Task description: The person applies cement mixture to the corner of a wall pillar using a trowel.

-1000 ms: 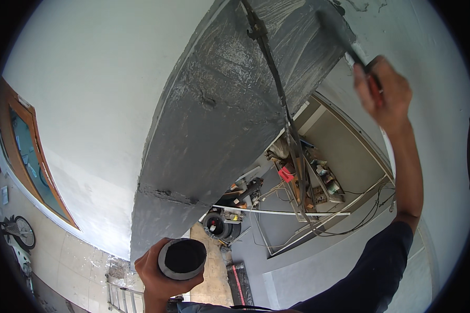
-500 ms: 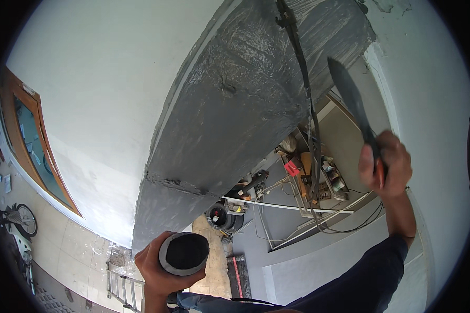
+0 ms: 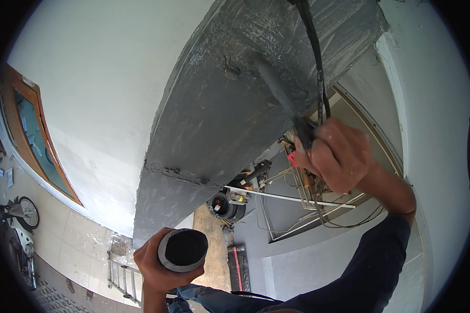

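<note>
In my left hand (image 3: 154,263), at the lower middle, is a grey round container (image 3: 184,250) with its mouth toward me and a dark inside; fingers wrap its side. My right hand (image 3: 342,154) grips the dark handle of a putty knife (image 3: 277,86). Its long grey blade is smeared by motion and points up and left over the dark grey coated wall strip (image 3: 209,122). Whether the blade touches the coating cannot be told. The coating is rough and streaked near the top, with a small lump near the blade tip.
A black cable (image 3: 314,47) hangs in front of the strip, close to my right hand. White walls flank it. Far below are a metal ladder (image 3: 124,281), stacked tyres (image 3: 227,207), a shelf with clutter, a motorbike (image 3: 23,224) and a wood-framed glass door (image 3: 39,138).
My right hand has swung left and inward, bringing the putty knife from beside the strip to over its surface. My left hand and the container have barely moved.
</note>
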`<state>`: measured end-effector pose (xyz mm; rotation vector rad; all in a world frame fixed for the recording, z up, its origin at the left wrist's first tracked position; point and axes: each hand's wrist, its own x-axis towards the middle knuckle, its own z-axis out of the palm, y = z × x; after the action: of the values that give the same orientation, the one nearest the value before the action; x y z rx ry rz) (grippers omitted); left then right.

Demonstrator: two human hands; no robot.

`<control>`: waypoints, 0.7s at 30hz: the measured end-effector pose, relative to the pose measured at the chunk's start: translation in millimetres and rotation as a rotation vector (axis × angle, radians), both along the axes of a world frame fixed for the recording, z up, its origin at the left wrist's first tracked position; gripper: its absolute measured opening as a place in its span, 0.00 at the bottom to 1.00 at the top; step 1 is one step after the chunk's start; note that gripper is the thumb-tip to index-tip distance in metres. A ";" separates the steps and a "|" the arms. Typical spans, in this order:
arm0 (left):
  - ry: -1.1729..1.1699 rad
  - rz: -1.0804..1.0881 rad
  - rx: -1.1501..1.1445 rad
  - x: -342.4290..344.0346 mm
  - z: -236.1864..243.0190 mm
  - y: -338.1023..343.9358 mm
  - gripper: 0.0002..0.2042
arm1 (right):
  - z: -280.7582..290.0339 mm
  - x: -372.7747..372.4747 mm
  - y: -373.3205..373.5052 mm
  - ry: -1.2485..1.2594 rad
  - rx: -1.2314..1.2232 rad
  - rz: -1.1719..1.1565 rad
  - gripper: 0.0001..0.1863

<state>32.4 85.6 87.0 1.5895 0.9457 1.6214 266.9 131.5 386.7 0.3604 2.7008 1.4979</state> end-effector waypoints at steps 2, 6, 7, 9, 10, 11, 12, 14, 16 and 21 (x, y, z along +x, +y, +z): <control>-0.004 0.011 -0.005 2.2 0.3 -0.1 0.35 | 2.3 -1.1 -2.5 -0.030 0.006 -0.038 0.14; -0.001 0.002 0.002 1.6 0.0 0.7 0.35 | -8.2 -5.7 -26.5 -0.038 0.058 -0.249 0.13; 0.001 0.003 0.005 1.0 -0.1 1.1 0.35 | -9.7 -6.3 -30.9 -0.032 0.052 -0.248 0.13; 0.003 0.000 0.005 0.4 -0.3 1.0 0.35 | -11.9 -6.1 -36.9 -0.016 0.053 -0.322 0.13; 0.001 0.015 -0.002 -0.1 -0.5 1.0 0.35 | -12.5 -5.0 -37.5 -0.039 0.030 -0.364 0.13; 0.001 0.029 -0.010 -0.6 -0.7 0.5 0.35 | -12.9 -3.2 -36.7 -0.018 0.042 -0.324 0.13; 0.003 0.027 -0.014 -1.1 -0.9 -0.5 0.35 | -14.3 -0.7 -34.8 -0.012 0.060 -0.300 0.13; 0.021 0.030 -0.022 -2.9 -1.7 -1.6 0.35 | -19.5 4.8 -30.6 -0.019 0.031 -0.243 0.13; 0.021 0.028 -0.026 -3.7 -2.9 -2.8 0.35 | -28.1 9.9 -28.3 -0.039 0.008 -0.198 0.14; 0.017 0.028 -0.039 -1.3 -5.8 -3.4 0.35 | -36.0 8.0 -29.9 -0.142 -0.112 -0.126 0.17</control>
<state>31.1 82.2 81.3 1.5728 1.0063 1.6009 274.9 101.6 350.7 0.3953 2.5848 1.2819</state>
